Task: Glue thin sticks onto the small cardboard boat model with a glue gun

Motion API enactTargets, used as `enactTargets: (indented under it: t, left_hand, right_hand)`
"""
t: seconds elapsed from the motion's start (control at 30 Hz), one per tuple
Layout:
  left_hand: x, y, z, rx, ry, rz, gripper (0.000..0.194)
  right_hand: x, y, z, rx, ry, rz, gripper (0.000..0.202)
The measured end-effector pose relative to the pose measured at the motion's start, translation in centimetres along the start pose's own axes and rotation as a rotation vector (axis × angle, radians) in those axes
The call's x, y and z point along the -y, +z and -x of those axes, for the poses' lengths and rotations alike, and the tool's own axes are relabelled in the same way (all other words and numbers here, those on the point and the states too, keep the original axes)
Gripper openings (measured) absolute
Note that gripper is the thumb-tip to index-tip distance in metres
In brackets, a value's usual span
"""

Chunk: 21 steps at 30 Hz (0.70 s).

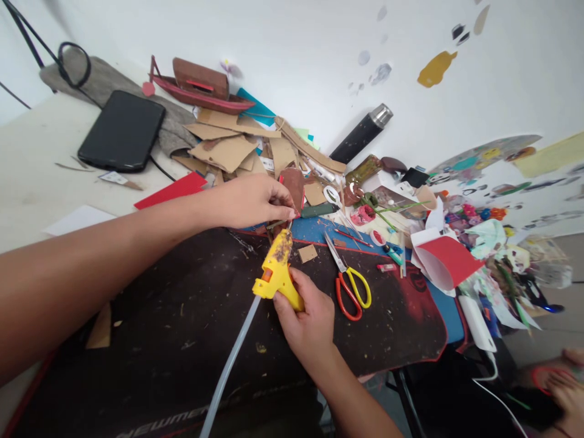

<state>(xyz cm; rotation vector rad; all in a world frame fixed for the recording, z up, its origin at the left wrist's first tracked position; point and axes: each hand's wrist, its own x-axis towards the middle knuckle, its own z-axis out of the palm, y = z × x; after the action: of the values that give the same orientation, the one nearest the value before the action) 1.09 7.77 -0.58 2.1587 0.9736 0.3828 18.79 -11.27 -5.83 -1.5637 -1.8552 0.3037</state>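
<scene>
My right hand (308,310) is wrapped round the handle of a yellow glue gun (277,261), whose nozzle points up and away from me. A long translucent glue stick (232,359) sticks out of its back end. Just beyond the nozzle, my left hand (260,199) has its fingertips pinched together beside a brown piece (292,185). What those fingertips hold is too small to make out. Scissors (349,277) with one red and one yellow handle lie open on the dark mat, right of my right hand. A small cardboard square (307,253) rests near the nozzle.
Cardboard scraps (223,152) are heaped behind my left hand, with a brown and red model boat (201,91) at the wall. A black phone (122,131) lies at the left. A black flask (362,132) leans at the back. Another person's hand (563,386) shows at lower right.
</scene>
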Motion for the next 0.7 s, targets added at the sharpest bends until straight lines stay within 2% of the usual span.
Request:
enactTargets:
  t: [0.43,0.7]
  left_hand:
    - [-0.2,-0.54,0.32,0.033,-0.004,0.021,0.037]
    - [0.13,-0.66,0.48,0.052,0.023,0.06,0.035]
  right_hand:
    - [-0.19,-0.02,0.17,-0.014,0.051,-0.096,0.03]
    - [-0.13,0.16,0.52,0.002,0.114,-0.279,0.039]
